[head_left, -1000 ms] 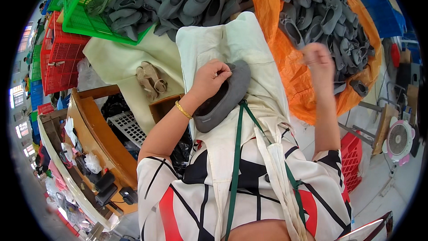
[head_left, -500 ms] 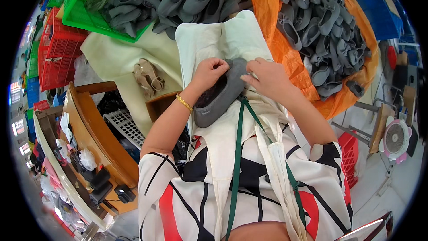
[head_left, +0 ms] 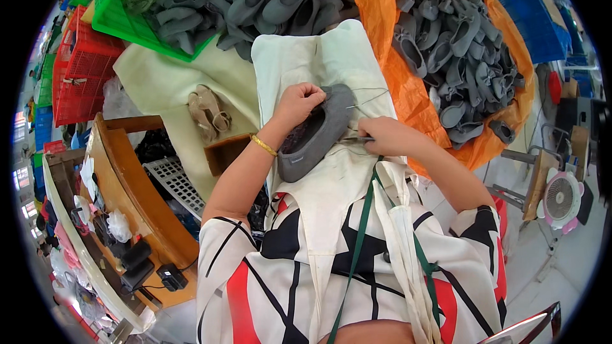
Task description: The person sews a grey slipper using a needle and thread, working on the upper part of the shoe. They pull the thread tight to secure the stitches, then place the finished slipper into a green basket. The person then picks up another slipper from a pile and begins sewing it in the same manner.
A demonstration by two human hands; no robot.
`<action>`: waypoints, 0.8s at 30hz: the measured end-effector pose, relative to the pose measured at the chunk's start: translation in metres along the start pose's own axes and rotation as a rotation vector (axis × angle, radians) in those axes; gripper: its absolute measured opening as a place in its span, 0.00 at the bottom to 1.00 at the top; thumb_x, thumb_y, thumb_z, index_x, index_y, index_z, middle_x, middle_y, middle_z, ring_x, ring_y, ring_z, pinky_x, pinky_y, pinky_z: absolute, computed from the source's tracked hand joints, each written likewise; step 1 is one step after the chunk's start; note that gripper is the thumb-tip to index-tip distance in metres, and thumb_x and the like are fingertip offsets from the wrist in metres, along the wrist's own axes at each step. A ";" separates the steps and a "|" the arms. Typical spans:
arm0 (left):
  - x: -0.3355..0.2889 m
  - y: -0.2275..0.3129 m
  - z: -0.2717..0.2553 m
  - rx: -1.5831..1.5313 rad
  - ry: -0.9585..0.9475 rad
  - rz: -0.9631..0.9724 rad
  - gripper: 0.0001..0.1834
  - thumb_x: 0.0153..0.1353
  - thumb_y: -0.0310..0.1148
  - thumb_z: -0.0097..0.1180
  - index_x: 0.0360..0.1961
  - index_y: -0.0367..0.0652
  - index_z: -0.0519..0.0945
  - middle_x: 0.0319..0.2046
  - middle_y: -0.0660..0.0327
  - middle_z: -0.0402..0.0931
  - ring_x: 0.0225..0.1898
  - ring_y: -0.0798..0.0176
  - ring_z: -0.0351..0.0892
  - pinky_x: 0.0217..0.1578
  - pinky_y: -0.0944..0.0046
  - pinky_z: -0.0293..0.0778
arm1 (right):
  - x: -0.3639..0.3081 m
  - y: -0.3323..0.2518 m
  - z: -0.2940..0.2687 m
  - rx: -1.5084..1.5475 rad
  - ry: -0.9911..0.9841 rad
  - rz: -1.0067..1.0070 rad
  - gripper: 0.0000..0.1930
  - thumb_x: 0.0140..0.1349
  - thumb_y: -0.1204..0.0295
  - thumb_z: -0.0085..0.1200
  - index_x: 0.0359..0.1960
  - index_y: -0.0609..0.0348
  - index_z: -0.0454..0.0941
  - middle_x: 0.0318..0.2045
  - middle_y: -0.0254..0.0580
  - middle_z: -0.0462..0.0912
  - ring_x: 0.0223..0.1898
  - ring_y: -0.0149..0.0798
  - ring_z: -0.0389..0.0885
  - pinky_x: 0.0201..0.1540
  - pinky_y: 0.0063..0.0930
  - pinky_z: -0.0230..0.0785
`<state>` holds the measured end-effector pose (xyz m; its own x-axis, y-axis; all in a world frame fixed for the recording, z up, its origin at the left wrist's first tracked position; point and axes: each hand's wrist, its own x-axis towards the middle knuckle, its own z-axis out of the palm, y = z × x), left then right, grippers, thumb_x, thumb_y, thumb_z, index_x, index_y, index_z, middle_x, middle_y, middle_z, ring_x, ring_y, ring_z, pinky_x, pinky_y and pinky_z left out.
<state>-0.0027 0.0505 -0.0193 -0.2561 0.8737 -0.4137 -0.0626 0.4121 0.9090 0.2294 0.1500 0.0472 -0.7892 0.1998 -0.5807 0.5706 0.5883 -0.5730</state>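
Note:
A grey slip-on shoe [head_left: 324, 135] lies tilted on the white padded cloth [head_left: 290, 57] over my lap. My left hand [head_left: 299, 106] pinches the shoe's upper rim near the toe, its fingers closed. From the toe's right side sticks a thin needle [head_left: 351, 107], with a dark thread trailing right across the cloth. Just right of the shoe, my right hand [head_left: 389, 136] is closed around a small dark tool [head_left: 366, 139], mostly hidden by the fingers. A green ribbon [head_left: 364, 210] runs from near that hand down over my apron [head_left: 325, 216].
Grey shoes fill a green crate [head_left: 143, 38] and spill beside it at the far left. An orange sack [head_left: 408, 99] of bowed grey shoes stands at right. Beige sandals [head_left: 207, 113] lie left, near a wooden desk [head_left: 137, 197]. A fan [head_left: 562, 200] stands far right.
My right hand has moved from beside the shoe's toe down toward me, taking hold of the small dark tool. The ribbon has shifted right. My left hand keeps its pinch.

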 end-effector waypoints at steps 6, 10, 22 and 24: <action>0.006 -0.011 -0.001 -0.024 -0.039 -0.024 0.08 0.63 0.37 0.62 0.36 0.45 0.83 0.27 0.74 0.76 0.25 0.80 0.69 0.26 0.77 0.67 | -0.007 0.000 -0.021 0.404 0.259 -0.123 0.07 0.60 0.79 0.54 0.38 0.62 0.69 0.32 0.45 0.82 0.36 0.39 0.80 0.40 0.32 0.72; 0.006 -0.009 -0.003 -0.057 -0.048 -0.058 0.07 0.64 0.37 0.62 0.35 0.46 0.82 0.27 0.74 0.76 0.26 0.80 0.69 0.27 0.77 0.67 | 0.014 -0.022 -0.038 0.108 0.411 -0.105 0.16 0.65 0.57 0.53 0.39 0.59 0.73 0.32 0.48 0.81 0.38 0.54 0.81 0.40 0.42 0.72; 0.009 -0.008 -0.004 -0.133 -0.065 -0.138 0.07 0.66 0.36 0.60 0.36 0.44 0.80 0.29 0.73 0.76 0.29 0.80 0.69 0.29 0.76 0.67 | 0.061 -0.012 -0.033 -0.280 0.484 -0.170 0.16 0.60 0.55 0.57 0.26 0.55 0.79 0.25 0.41 0.80 0.29 0.48 0.82 0.28 0.41 0.72; 0.009 -0.008 -0.004 -0.144 -0.067 -0.143 0.07 0.66 0.35 0.59 0.35 0.44 0.80 0.29 0.73 0.76 0.29 0.79 0.69 0.29 0.76 0.67 | 0.063 -0.010 -0.032 -0.281 0.497 -0.176 0.16 0.59 0.55 0.57 0.26 0.55 0.80 0.24 0.41 0.80 0.28 0.47 0.82 0.27 0.41 0.72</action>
<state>-0.0081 0.0540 -0.0299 -0.1704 0.8264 -0.5367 -0.2319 0.4957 0.8370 0.1667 0.1819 0.0350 -0.9167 0.3835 -0.1124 0.3935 0.8167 -0.4221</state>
